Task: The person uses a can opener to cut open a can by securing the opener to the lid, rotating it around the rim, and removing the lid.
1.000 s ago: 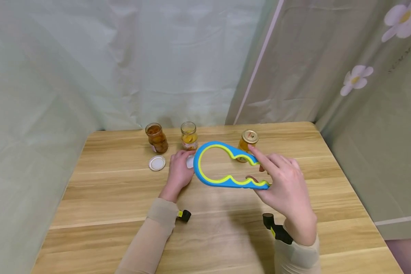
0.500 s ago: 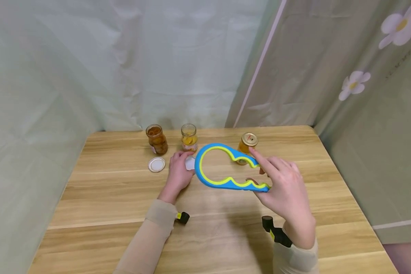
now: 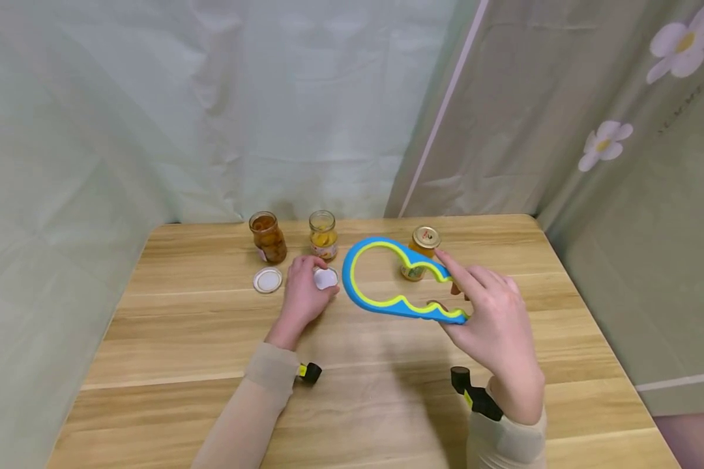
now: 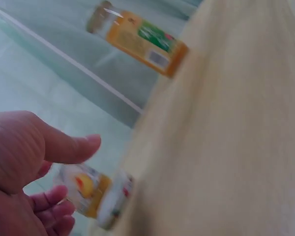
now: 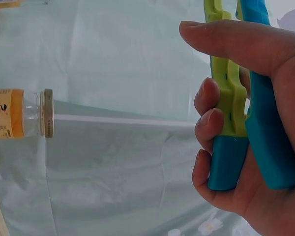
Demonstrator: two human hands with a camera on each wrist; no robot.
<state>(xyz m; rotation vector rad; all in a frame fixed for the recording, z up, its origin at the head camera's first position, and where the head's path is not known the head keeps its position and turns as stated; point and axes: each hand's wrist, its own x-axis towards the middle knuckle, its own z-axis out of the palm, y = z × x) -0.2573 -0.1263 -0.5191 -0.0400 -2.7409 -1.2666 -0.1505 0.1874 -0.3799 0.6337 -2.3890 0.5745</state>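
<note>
My left hand (image 3: 306, 290), thumb and fingers spread apart, is around a white-lined jar lid (image 3: 326, 279) lying on the table. In the left wrist view the thumb stands clear of the lid (image 4: 115, 199). My right hand (image 3: 495, 319) grips the handles of a blue and yellow-green jar opener (image 3: 354, 286), held above the table with its round loop pointing left. Behind the opener stands a capped jar (image 3: 425, 238) with a gold lid, partly covered by it. An uncapped jar of yellow fruit (image 3: 324, 238) is just beyond my left hand.
An uncapped jar of brown contents (image 3: 268, 240) stands at the back left, with another lid (image 3: 267, 280) lying in front of it. Behind the wooden table (image 3: 170, 339) hangs a pale curtain (image 3: 305, 111).
My left fingers have spread away from the lid, which shows more fully now. My right hand and the jar opener have shifted slightly right and up.
</note>
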